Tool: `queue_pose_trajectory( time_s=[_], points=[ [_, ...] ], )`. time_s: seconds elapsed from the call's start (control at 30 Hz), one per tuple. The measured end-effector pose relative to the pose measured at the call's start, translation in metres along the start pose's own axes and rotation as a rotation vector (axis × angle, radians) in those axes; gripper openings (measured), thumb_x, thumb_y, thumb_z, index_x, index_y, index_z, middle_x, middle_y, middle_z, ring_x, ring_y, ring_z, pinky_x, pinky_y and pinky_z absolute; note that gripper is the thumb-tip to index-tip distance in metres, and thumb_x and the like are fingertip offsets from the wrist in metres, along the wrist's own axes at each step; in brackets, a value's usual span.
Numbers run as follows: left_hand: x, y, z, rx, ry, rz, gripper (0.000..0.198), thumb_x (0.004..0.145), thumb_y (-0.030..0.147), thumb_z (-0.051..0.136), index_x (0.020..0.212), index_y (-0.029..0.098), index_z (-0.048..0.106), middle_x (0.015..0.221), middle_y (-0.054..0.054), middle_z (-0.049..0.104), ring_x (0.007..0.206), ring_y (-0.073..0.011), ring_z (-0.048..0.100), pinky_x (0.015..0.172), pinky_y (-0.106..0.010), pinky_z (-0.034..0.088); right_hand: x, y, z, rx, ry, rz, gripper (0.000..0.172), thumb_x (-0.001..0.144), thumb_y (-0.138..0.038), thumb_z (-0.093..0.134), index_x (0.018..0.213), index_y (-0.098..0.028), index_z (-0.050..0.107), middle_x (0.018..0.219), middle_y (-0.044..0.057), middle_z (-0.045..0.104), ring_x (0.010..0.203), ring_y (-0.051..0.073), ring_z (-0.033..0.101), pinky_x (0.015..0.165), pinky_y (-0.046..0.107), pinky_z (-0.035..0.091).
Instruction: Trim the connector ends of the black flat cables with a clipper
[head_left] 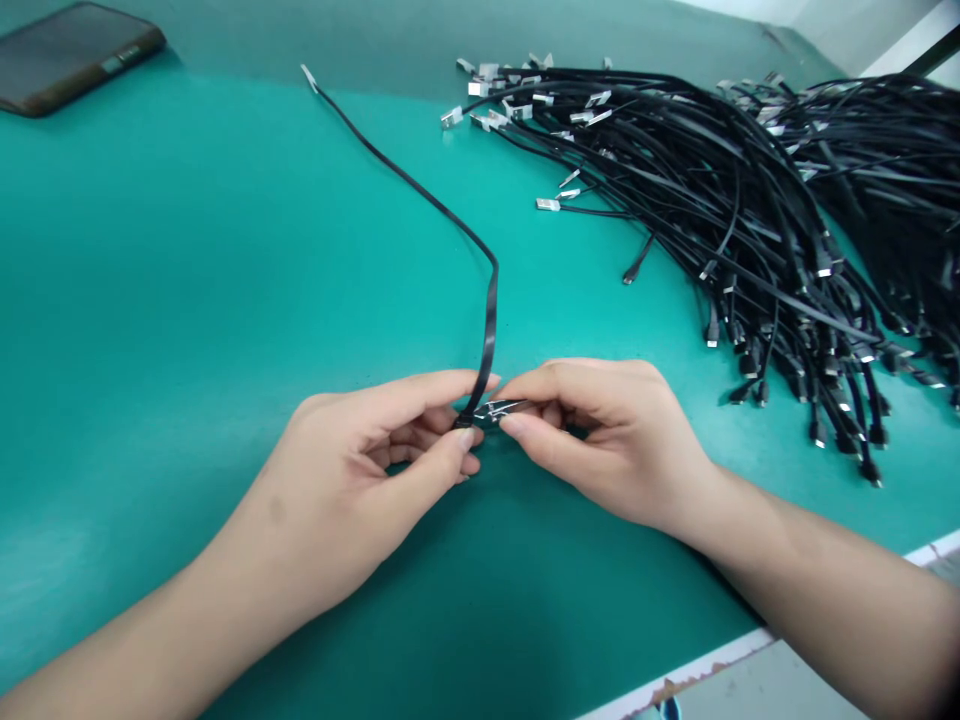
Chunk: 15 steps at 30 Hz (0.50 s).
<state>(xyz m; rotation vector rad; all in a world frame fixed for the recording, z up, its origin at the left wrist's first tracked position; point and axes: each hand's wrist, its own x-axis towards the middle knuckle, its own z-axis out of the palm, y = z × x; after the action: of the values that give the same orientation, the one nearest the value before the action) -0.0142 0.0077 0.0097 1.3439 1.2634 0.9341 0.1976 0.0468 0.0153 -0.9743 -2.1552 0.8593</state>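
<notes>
Left hand (349, 475) pinches flat black USB cable (490, 325); right hand (607, 440) grips its metal end (499, 408); cable heap (742, 220) lies far right.

On the bench mat (150, 330), a heap of USB cables (750, 220) lies right of a single cable (442, 208).

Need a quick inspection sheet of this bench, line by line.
surface: teal work mat, its edge at lower right.
job's things: flat black USB cable, plug at far end; small metal connector at near end.
clutter: tablet in a brown case, top left.
grippers: bare hands; left hand pinches the cable, right hand pinches the connector.
cables: heap of black USB cables, right side.
surroundings: pale wall, top right; co-workers: nothing seen.
</notes>
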Motion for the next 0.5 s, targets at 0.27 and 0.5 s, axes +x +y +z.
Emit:
queue_pose_trajectory(
  time_s=[0.27,0.5],
  points=[
    [-0.0001,0.0004,-0.0053,0.162,-0.056,0.085,0.031,0.092,0.023,0.071,0.121,0.031,0.08,0.092,0.006,0.084,0.073,-0.0122,0.08,0.071,-0.015,0.065,0.0025,0.0022,-0.0047,-0.038,-0.043,-0.092,0.009,0.097,-0.014,0.069,0.091,-0.014,0.076,0.07,-0.001,0.068,0.058,0.008,0.054,0.053,0.022,0.04],
    [-0.0028,-0.0008,-0.0083,0.268,-0.057,0.169,0.035,0.092,0.019,0.07,0.122,0.036,0.079,0.102,0.011,0.084,0.074,-0.006,0.079,0.071,-0.006,0.061,0.0041,0.0002,-0.0059,-0.044,-0.071,-0.092,0.013,0.097,-0.012,0.069,0.086,-0.012,0.075,0.068,0.0,0.065,0.059,0.009,0.051,0.055,0.022,0.039]
  ],
)
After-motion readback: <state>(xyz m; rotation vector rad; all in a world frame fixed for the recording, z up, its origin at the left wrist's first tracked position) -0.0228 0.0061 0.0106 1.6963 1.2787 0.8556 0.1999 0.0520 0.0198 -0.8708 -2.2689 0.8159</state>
